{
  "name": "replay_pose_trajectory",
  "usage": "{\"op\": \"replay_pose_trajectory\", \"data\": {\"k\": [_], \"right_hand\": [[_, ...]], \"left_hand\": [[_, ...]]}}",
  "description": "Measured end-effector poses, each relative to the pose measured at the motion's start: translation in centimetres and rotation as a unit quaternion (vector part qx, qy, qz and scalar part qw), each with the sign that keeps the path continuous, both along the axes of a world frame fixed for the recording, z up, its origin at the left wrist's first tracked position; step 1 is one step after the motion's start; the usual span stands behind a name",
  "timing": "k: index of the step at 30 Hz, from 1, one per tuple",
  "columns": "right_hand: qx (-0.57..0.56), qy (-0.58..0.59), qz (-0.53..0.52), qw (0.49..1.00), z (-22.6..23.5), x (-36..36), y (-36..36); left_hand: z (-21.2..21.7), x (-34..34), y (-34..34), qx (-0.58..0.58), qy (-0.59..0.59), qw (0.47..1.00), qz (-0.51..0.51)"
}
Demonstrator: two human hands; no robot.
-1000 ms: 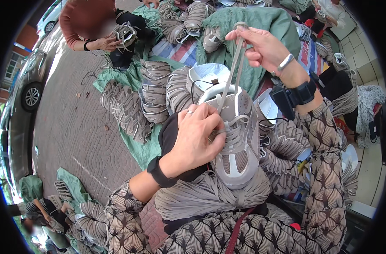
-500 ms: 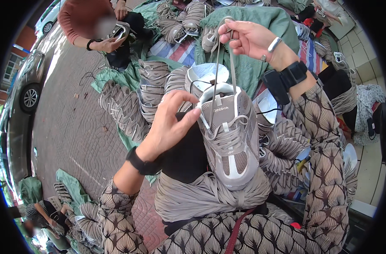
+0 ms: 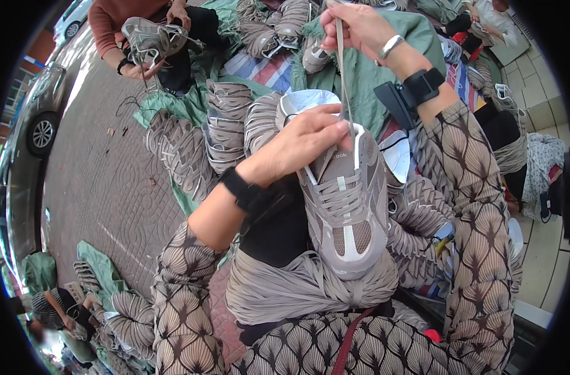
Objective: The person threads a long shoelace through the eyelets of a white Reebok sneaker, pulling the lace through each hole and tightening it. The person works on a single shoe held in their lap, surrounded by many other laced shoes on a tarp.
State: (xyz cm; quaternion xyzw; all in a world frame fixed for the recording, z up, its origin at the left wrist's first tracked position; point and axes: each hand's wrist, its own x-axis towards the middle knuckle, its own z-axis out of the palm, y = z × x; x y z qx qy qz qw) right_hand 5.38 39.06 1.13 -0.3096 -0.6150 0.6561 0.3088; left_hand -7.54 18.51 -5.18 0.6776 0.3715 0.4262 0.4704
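Note:
A grey-and-white sneaker (image 3: 351, 240) rests on my lap, toe toward me, with flat grey laces crossed over its front. Raised high beyond it, my right hand (image 3: 355, 28) pinches a grey shoelace (image 3: 343, 72) that stretches taut down to the shoe's opening. Across the tongue lies my left hand (image 3: 307, 139), its thumb and fingers closed on the lower part of that lace and partly covering the tongue. Under the toe, a thick bundle of loose grey laces (image 3: 285, 290) is tied over my thighs.
Rows of nested grey shoes (image 3: 179, 153) stand ahead on the left, with more shoe stacks (image 3: 419, 209) at my right. A green cloth (image 3: 391, 69) covers things beyond. At the far left a co-worker holds another sneaker (image 3: 149, 40). A parked car (image 3: 38, 134) stands at the left edge.
My left hand has moved right, from beside the shoe's collar onto the lace over the tongue. My right hand has risen, drawing the lace up. The lace rows look flatter.

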Motion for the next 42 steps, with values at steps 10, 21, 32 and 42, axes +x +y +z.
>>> {"op": "replay_pose_trajectory", "data": {"k": [10, 21, 32, 42], "right_hand": [[0.085, -0.219, 0.248, 0.940, 6.9, 6.7, -14.9], [-0.085, 0.313, -0.021, 0.946, 2.0, 18.6, -15.9], [-0.190, 0.211, -0.615, 0.736, -4.2, 31.6, -15.6], [0.067, -0.199, 0.039, 0.977, 0.4, 15.6, -18.2]], "left_hand": [[6.8, -2.2, 1.2, -0.055, -0.338, 0.939, -0.033], [7.8, -8.4, -5.9, -0.165, -0.412, 0.888, 0.120], [-4.3, -22.3, -24.1, -0.181, -0.515, 0.617, 0.567], [-0.3, -9.0, -13.0, -0.264, -0.178, 0.876, 0.362]]}}
